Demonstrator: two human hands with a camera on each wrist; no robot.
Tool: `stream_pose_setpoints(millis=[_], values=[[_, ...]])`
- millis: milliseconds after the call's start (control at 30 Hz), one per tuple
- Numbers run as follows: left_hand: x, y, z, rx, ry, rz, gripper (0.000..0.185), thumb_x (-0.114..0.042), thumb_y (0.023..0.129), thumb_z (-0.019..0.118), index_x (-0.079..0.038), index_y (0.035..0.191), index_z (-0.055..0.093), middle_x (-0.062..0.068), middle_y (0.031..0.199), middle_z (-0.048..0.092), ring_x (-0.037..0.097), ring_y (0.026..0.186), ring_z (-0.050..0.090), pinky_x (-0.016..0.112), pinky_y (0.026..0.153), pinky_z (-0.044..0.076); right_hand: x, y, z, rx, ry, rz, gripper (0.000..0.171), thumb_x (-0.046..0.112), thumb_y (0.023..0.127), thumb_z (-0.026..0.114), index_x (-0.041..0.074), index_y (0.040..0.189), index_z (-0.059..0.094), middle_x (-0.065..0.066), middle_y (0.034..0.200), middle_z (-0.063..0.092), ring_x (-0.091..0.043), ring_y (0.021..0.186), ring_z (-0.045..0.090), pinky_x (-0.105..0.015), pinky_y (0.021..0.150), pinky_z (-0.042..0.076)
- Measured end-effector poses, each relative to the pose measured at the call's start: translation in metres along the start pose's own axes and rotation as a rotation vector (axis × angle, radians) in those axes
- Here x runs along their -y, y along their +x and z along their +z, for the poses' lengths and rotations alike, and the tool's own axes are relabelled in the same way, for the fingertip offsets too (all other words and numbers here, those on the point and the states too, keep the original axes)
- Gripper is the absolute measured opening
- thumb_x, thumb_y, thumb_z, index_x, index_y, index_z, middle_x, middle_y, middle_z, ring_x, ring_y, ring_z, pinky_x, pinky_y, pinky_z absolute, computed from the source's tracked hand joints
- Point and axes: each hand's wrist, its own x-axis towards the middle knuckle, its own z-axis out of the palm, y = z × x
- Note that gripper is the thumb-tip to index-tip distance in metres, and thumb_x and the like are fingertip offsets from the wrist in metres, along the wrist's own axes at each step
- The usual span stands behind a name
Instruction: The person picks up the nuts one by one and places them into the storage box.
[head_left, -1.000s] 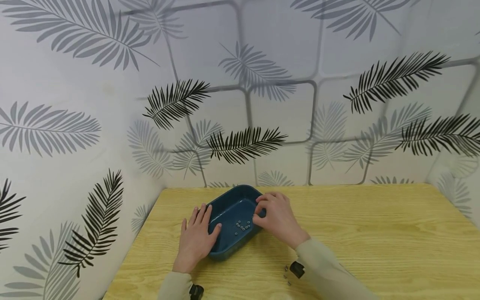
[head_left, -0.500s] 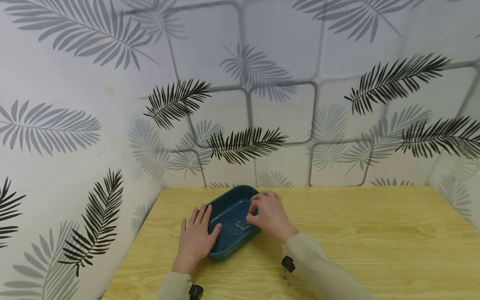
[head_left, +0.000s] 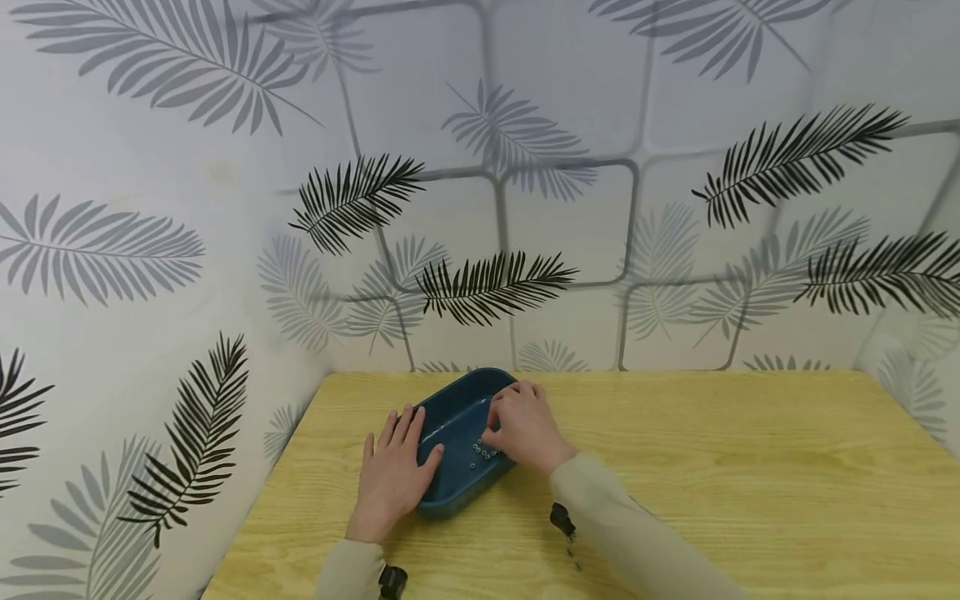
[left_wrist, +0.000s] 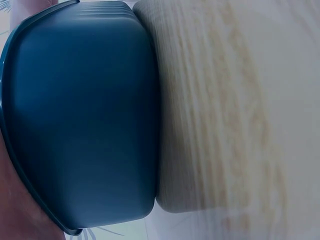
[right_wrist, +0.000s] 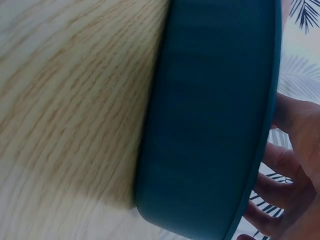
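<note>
A dark blue, rounded rectangular tub [head_left: 450,437] stands aslant on the wooden table. Several small metal rings that look like nuts [head_left: 477,451] lie on its floor. My left hand [head_left: 393,479] rests on the tub's left rim, fingers spread and thumb over the inside. Over the right end of the tub is my right hand [head_left: 525,425], thumb and forefinger brought near each other just above the rings; I cannot tell if they pinch one. In the right wrist view, curled fingers [right_wrist: 280,192] show past the rim of the tub [right_wrist: 210,110]. The left wrist view shows the tub's outer wall [left_wrist: 85,115].
A few more small metal pieces [head_left: 571,553] lie on the table [head_left: 712,467] near my right forearm. Black devices sit at my right wrist [head_left: 561,518] and left wrist [head_left: 392,581]. A wall with leaf patterns [head_left: 562,325] rises behind the table's far edge.
My right hand has moved left from the tub's right rim to over the rings inside, its forearm following. My left hand and the tub have stayed put.
</note>
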Motion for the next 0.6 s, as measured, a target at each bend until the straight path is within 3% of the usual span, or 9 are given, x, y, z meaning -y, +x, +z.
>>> stream_pose_setpoints(millis=[300,600], values=[[0.000,0.002,0.000,0.009,0.013,-0.003,0.069,-0.050,0.101,0.048,-0.014,0.157,0.029,0.010,0.161,0.023,0.033,0.148,0.016,0.065,0.113,0.013,0.006,0.007,0.007,0.065,0.002,0.006,0.028,0.029,0.083,0.079,0.026,0.059,0.065,0.003,0.087,0.065,-0.037,0.115,0.051,-0.061,0.104,0.031],[-0.001,0.001,-0.002,0.019,0.016,-0.012,0.069,-0.051,0.101,0.047,-0.014,0.157,0.029,0.010,0.161,0.023,0.033,0.148,0.015,0.064,0.113,0.013,0.012,0.012,0.009,0.139,-0.028,0.035,0.027,0.032,0.082,0.081,0.027,0.061,0.066,0.008,0.076,0.062,-0.035,0.114,0.052,-0.058,0.102,0.033]])
